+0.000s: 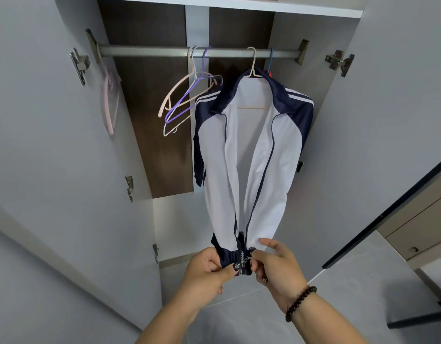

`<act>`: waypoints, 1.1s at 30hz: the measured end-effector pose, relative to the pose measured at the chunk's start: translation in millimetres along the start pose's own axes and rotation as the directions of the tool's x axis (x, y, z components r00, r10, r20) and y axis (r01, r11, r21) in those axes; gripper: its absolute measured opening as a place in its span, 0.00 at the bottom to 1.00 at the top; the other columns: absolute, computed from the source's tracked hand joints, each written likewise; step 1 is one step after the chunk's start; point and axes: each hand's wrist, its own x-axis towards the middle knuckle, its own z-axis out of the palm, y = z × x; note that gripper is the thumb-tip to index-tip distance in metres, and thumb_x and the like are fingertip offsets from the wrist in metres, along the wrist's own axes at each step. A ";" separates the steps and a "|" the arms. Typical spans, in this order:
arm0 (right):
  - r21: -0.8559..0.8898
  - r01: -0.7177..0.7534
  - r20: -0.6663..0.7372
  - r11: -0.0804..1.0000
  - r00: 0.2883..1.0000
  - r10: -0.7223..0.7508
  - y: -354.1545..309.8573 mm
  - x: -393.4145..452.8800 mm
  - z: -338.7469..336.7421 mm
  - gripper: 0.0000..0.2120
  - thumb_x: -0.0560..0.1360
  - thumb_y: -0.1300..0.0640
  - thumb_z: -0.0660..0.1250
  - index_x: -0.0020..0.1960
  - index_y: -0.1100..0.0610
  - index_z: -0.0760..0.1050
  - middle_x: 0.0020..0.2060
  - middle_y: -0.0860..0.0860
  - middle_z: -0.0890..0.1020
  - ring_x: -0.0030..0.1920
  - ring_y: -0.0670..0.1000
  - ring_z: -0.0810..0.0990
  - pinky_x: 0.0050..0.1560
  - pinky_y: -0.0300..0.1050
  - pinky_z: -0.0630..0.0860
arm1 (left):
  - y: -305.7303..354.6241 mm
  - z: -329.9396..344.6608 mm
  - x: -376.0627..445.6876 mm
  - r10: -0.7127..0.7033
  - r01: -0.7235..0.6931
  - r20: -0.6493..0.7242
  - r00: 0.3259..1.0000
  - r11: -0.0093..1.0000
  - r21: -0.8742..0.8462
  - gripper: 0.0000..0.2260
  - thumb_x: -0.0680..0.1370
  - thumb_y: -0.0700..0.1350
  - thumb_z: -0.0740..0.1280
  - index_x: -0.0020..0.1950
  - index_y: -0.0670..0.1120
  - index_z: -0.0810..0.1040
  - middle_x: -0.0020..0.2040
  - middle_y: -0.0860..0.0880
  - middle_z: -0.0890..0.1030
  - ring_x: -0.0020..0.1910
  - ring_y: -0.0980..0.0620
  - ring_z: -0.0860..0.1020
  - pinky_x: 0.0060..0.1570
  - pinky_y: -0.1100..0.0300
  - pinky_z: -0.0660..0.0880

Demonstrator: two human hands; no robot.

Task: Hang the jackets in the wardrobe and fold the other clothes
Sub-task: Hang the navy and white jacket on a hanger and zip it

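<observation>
A white jacket with navy shoulders and striped sleeves point(259, 155) hangs on a pale hanger point(252, 70) from the wardrobe rail point(149, 51). Its front is unzipped and pulled towards me at the bottom. My left hand point(209, 271) pinches the navy hem on the left side of the zip. Just right of it, my right hand point(276, 266) pinches the zipper at the hem's right side. Both hands meet at the metal zip end point(244, 263).
Three bare hangers point(189, 98), pink, purple and white, hang left of the jacket. A blue hanger point(270, 61) with something red sits behind it. Another pink hanger point(109, 100) hangs by the left wall. Both wardrobe doors point(53, 150) stand open. A desk edge point(388, 214) is at right.
</observation>
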 end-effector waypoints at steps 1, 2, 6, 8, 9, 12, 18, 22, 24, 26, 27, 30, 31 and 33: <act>-0.002 -0.009 0.005 1.000 1.000 0.009 -2.4 3.6 2.9 0.15 0.75 0.70 0.61 0.58 0.57 0.68 0.23 0.53 0.75 0.22 0.47 0.68 0.26 0.40 0.65 | 0.5 -1.8 1.7 -0.003 0.003 -0.015 1.000 1.000 0.003 0.14 0.74 0.39 0.73 0.36 0.43 0.68 0.24 0.53 0.76 0.22 0.60 0.69 0.25 0.66 0.68; 0.005 -0.021 0.007 1.000 1.000 0.021 -5.4 7.4 5.9 0.15 0.75 0.70 0.61 0.58 0.57 0.68 0.23 0.53 0.75 0.22 0.47 0.69 0.25 0.39 0.66 | 1.1 -4.4 3.9 -0.005 0.005 -0.030 1.000 1.000 0.007 0.14 0.74 0.39 0.73 0.36 0.43 0.68 0.24 0.53 0.76 0.22 0.59 0.69 0.25 0.66 0.68; 0.109 -0.062 -0.039 0.992 0.997 0.066 -24.1 31.0 18.3 0.12 0.76 0.71 0.60 0.57 0.60 0.68 0.23 0.53 0.75 0.21 0.46 0.69 0.24 0.37 0.68 | 2.0 -17.1 9.0 -0.008 0.009 -0.046 0.999 0.999 0.034 0.14 0.73 0.38 0.73 0.37 0.43 0.68 0.23 0.54 0.76 0.22 0.58 0.68 0.25 0.66 0.67; 0.143 -0.045 -0.068 0.989 0.996 0.056 -37.9 43.3 21.8 0.11 0.75 0.72 0.60 0.55 0.61 0.69 0.23 0.54 0.75 0.20 0.46 0.70 0.22 0.36 0.68 | 0.0 -22.9 8.8 -0.019 0.021 -0.051 0.999 0.999 0.039 0.14 0.73 0.39 0.74 0.37 0.43 0.68 0.23 0.54 0.76 0.22 0.58 0.68 0.25 0.66 0.67; 0.153 -0.033 -0.079 0.988 0.996 0.046 -45.4 49.0 22.6 0.10 0.75 0.72 0.60 0.53 0.61 0.70 0.23 0.54 0.75 0.20 0.46 0.70 0.21 0.36 0.68 | -1.4 -26.0 8.8 -0.025 0.028 -0.057 0.998 0.999 0.041 0.14 0.73 0.39 0.74 0.37 0.43 0.68 0.23 0.54 0.76 0.22 0.58 0.67 0.25 0.65 0.67; 0.173 0.000 -0.119 0.985 0.993 0.021 -69.4 64.2 23.3 0.08 0.76 0.71 0.59 0.49 0.60 0.71 0.24 0.54 0.75 0.21 0.46 0.70 0.21 0.35 0.68 | -7.5 -37.4 10.4 -0.038 0.041 -0.083 0.996 0.998 0.044 0.15 0.73 0.39 0.74 0.36 0.43 0.68 0.23 0.53 0.75 0.21 0.57 0.66 0.25 0.65 0.66; 0.075 0.094 -0.081 0.993 0.993 -0.088 -100.6 77.6 33.3 0.08 0.76 0.70 0.59 0.50 0.60 0.73 0.25 0.54 0.75 0.24 0.47 0.71 0.24 0.36 0.69 | -22.2 -59.1 17.0 -0.091 0.098 -0.133 0.987 0.994 0.047 0.15 0.73 0.42 0.75 0.37 0.42 0.68 0.24 0.53 0.75 0.23 0.58 0.68 0.26 0.65 0.68; -0.061 0.176 0.013 0.983 0.984 -0.175 -100.8 77.3 45.6 0.09 0.75 0.70 0.59 0.50 0.61 0.75 0.24 0.53 0.76 0.24 0.46 0.73 0.26 0.36 0.71 | -22.6 -64.4 32.0 -0.078 0.097 -0.287 0.955 0.994 0.052 0.09 0.73 0.40 0.72 0.37 0.46 0.73 0.32 0.53 0.79 0.29 0.53 0.74 0.32 0.64 0.69; -0.086 0.196 0.025 0.977 0.980 -0.195 -102.5 80.8 47.0 0.09 0.75 0.69 0.59 0.49 0.60 0.75 0.24 0.52 0.76 0.24 0.45 0.73 0.26 0.36 0.71 | -13.2 -60.7 43.0 0.032 0.020 -0.343 0.939 0.989 0.147 0.09 0.73 0.42 0.71 0.42 0.55 0.74 0.40 0.57 0.77 0.34 0.54 0.74 0.36 0.62 0.69; -0.090 0.187 0.045 0.978 0.982 -0.183 -103.0 85.7 45.1 0.09 0.75 0.69 0.60 0.49 0.60 0.75 0.24 0.52 0.76 0.23 0.46 0.72 0.25 0.36 0.70 | -0.5 -51.9 56.8 0.107 -0.013 -0.392 0.914 0.972 0.236 0.16 0.74 0.44 0.71 0.59 0.54 0.72 0.55 0.55 0.73 0.48 0.55 0.76 0.48 0.58 0.73; -0.084 0.174 0.059 0.981 0.984 -0.169 -102.4 88.5 43.6 0.09 0.75 0.70 0.59 0.49 0.61 0.75 0.23 0.53 0.76 0.23 0.46 0.71 0.25 0.36 0.70 | 6.2 -46.2 65.6 0.162 -0.053 -0.389 0.907 0.960 0.275 0.19 0.74 0.44 0.71 0.63 0.51 0.71 0.58 0.55 0.71 0.54 0.54 0.75 0.54 0.59 0.72; -0.048 0.109 0.099 0.993 0.990 -0.103 -100.7 98.7 38.3 0.09 0.75 0.71 0.59 0.48 0.61 0.74 0.23 0.53 0.75 0.22 0.47 0.70 0.24 0.37 0.69 | 32.8 -20.9 93.0 0.345 -0.217 -0.247 0.906 0.878 0.427 0.19 0.74 0.45 0.70 0.64 0.51 0.73 0.58 0.58 0.71 0.59 0.57 0.72 0.55 0.65 0.67; -0.038 0.087 0.113 0.996 0.990 -0.082 -101.4 102.9 36.3 0.09 0.74 0.71 0.59 0.48 0.61 0.74 0.23 0.53 0.75 0.22 0.47 0.70 0.24 0.37 0.68 | 40.9 -11.6 103.1 0.388 -0.262 -0.203 0.899 0.848 0.460 0.19 0.74 0.46 0.70 0.64 0.52 0.73 0.57 0.59 0.71 0.59 0.59 0.72 0.55 0.67 0.66; -0.023 0.056 0.142 0.998 0.989 -0.052 -105.8 113.1 31.7 0.09 0.74 0.71 0.59 0.48 0.61 0.74 0.23 0.53 0.75 0.22 0.47 0.69 0.23 0.36 0.67 | 55.6 5.7 124.1 0.423 -0.317 -0.143 0.895 0.826 0.467 0.17 0.74 0.48 0.71 0.61 0.52 0.74 0.56 0.60 0.74 0.58 0.61 0.72 0.55 0.68 0.66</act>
